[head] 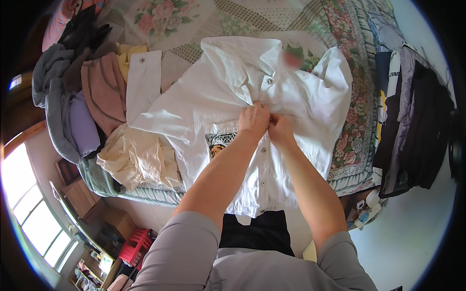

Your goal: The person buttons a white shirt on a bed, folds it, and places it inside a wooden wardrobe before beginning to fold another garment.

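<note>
A white button-front jacket (214, 87) lies spread on a floral quilted bedspread (233, 18), collar away from me and hem at the bed's near edge. Its sleeves are bent out to both sides, and a printed animal face shows on the left chest pocket. My left hand (255, 118) grips the front placket at chest height. Close against it, my right hand (279, 129) pinches the same placket; the fingertips of both hands nearly meet there and hide the button. Metal buttons show above and below my hands.
Folded and heaped clothes, among them a pink garment (103, 91) and a crumpled cream cloth (138, 156), lie left of the jacket. Dark garments (422, 127) lie along the bed's right edge. A red plastic basket (135, 247) stands at the lower left.
</note>
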Action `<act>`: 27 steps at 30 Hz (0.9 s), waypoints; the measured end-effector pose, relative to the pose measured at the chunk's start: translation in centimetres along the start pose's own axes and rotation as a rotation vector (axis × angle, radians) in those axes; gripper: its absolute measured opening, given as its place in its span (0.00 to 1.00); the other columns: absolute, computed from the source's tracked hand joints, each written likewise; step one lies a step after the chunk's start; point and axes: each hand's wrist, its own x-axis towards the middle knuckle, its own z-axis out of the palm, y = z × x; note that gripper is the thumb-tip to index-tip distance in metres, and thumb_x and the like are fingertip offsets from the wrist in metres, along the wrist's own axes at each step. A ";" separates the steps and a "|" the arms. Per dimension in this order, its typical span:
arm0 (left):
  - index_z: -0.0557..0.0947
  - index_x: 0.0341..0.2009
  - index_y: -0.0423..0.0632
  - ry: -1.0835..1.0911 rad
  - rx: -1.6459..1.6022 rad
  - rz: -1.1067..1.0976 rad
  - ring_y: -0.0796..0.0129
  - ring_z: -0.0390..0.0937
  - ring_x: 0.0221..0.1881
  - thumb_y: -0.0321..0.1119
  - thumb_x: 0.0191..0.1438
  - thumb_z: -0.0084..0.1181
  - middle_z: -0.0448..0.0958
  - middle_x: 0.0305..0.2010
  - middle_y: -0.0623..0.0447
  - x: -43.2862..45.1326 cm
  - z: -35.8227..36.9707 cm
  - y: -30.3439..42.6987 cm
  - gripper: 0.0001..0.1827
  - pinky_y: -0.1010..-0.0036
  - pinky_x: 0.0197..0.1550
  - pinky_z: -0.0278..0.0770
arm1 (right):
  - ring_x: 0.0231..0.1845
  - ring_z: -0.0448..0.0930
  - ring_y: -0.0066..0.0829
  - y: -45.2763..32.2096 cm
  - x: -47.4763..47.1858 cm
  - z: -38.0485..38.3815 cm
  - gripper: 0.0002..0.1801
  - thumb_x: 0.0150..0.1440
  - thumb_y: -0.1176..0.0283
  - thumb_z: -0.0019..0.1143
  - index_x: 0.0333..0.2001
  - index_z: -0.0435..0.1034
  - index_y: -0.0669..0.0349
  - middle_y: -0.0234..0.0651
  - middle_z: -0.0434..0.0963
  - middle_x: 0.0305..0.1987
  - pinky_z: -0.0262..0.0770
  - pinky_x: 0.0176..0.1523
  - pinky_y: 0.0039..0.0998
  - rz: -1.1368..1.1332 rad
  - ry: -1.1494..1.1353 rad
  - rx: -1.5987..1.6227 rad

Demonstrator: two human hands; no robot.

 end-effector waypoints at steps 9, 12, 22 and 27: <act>0.75 0.36 0.48 0.093 0.043 0.097 0.52 0.76 0.38 0.34 0.45 0.53 0.73 0.38 0.46 0.1 0.6 -1.0 0.11 0.61 0.42 0.73 | 0.38 0.78 0.42 0.3 -1.4 0.2 0.19 0.47 0.81 0.40 0.42 0.73 0.64 0.49 0.78 0.36 0.71 0.42 0.34 -0.056 0.022 0.123; 0.75 0.35 0.47 0.089 0.036 0.127 0.51 0.76 0.37 0.35 0.44 0.54 0.74 0.37 0.46 0.0 0.0 -1.0 0.12 0.61 0.42 0.73 | 0.36 0.78 0.41 0.5 -1.3 0.6 0.19 0.46 0.81 0.41 0.42 0.73 0.64 0.47 0.78 0.34 0.71 0.42 0.33 0.003 0.015 0.133; 0.80 0.35 0.46 -0.313 -0.108 -0.113 0.52 0.76 0.43 0.36 0.40 0.59 0.78 0.39 0.45 1.4 -4.2 0.3 0.15 0.63 0.46 0.74 | 0.34 0.77 0.48 -0.9 -1.2 1.0 0.09 0.52 0.72 0.48 0.35 0.73 0.63 0.48 0.77 0.30 0.71 0.37 0.38 0.024 0.109 -0.082; 0.81 0.32 0.47 -0.345 -0.125 0.004 0.53 0.75 0.44 0.36 0.40 0.57 0.78 0.40 0.46 2.9 -4.0 -1.0 0.12 0.64 0.47 0.73 | 0.30 0.77 0.49 -0.2 -0.4 0.9 0.08 0.51 0.72 0.50 0.28 0.73 0.65 0.50 0.76 0.27 0.70 0.34 0.40 -0.031 0.106 -0.100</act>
